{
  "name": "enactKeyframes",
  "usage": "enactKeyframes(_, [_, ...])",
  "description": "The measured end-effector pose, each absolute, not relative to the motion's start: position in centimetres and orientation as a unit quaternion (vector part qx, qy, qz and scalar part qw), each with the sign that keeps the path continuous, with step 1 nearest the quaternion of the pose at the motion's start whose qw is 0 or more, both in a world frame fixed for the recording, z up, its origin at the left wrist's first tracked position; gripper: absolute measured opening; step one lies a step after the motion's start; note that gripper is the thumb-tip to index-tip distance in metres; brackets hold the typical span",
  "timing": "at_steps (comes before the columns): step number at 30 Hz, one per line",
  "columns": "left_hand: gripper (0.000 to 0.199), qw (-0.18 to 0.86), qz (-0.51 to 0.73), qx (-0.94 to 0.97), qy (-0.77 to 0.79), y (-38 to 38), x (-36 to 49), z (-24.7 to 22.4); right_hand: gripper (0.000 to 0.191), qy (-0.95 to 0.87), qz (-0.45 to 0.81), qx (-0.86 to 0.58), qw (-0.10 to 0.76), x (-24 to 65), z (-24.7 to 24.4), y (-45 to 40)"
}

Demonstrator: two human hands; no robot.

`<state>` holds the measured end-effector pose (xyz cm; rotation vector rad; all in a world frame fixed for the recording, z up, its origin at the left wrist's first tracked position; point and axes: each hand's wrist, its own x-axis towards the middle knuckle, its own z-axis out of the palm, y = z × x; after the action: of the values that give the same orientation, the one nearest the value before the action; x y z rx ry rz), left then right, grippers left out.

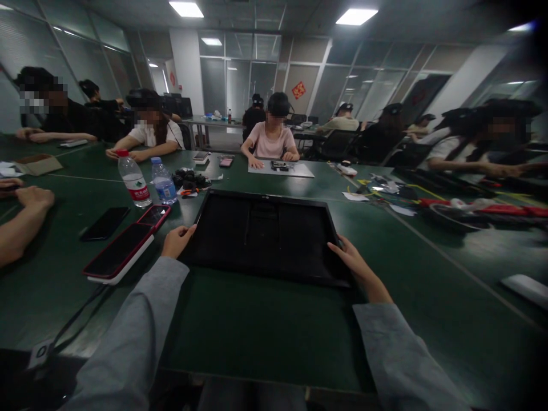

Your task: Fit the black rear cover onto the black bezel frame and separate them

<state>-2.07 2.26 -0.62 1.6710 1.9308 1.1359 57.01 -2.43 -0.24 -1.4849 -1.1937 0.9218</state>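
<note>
A wide black monitor (222, 245) with a raised rim and a small light logo on its far edge lies in front of me over the green table. Faint rectangular outlines show in its middle; I cannot tell whether they are recesses or reflections. My left hand (177, 242) is closed on its left edge, thumb toward the rim. On the opposite side, my right hand (355, 260) grips the right edge, with the thumb over the top. The fingers beneath both edges are mostly hidden.
Left of the monitor are a red-cased phone (122, 248) on a white block, a black phone (105, 223) and two water bottles (136, 181). Cables and tools (385, 191) lie to the right. A person (274, 134) sits opposite; another person's hand (36, 197) rests at left.
</note>
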Motion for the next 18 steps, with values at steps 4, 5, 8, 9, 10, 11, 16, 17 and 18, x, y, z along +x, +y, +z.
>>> enactKeyframes(4, [0.048, 0.154, 0.396, 0.592, 0.685, 2.3, -2.0, -0.9, 0.083, -0.484, 0.346, -0.589, 0.547, 57.1, -1.6, -1.1])
enactKeyframes(5, [0.046, 0.154, 0.406, 0.587, 0.683, 2.4, -2.1, -1.0, 0.083, -0.481, 0.339, -0.586, 0.557, 57.2, -1.9, -0.8])
enactKeyframes(8, [0.035, 0.165, 0.464, 0.552, 0.673, 2.7, -2.2, -1.5, 0.081, -0.475, 0.332, -0.582, 0.571, 57.6, -2.3, -0.4])
enactKeyframes(9, [0.032, 0.164, 0.485, 0.537, 0.671, 2.8, -2.2, -1.6, 0.081, -0.471, 0.329, -0.582, 0.576, 57.8, -2.3, -0.4])
enactKeyframes(10, [0.029, 0.159, 0.501, 0.522, 0.671, 2.8, -2.3, -1.6, 0.08, -0.465, 0.324, -0.584, 0.581, 58.0, -2.2, -0.4])
enactKeyframes(11, [0.027, 0.151, 0.509, 0.512, 0.675, 2.9, -2.4, -1.6, 0.08, -0.458, 0.317, -0.588, 0.587, 58.3, -2.2, -0.4])
enactKeyframes(16, [0.047, 0.109, 0.514, 0.484, 0.7, 2.5, -2.7, -1.0, 0.072, -0.399, 0.219, -0.641, 0.619, 60.1, -2.3, -0.4])
enactKeyframes(17, [0.051, 0.105, 0.518, 0.479, 0.701, 2.3, -2.6, -0.8, 0.07, -0.386, 0.191, -0.654, 0.622, 60.5, -2.3, -0.3])
enactKeyframes(18, [0.053, 0.104, 0.522, 0.473, 0.702, 2.2, -2.5, -0.5, 0.068, -0.374, 0.165, -0.665, 0.625, 60.9, -2.4, -0.3])
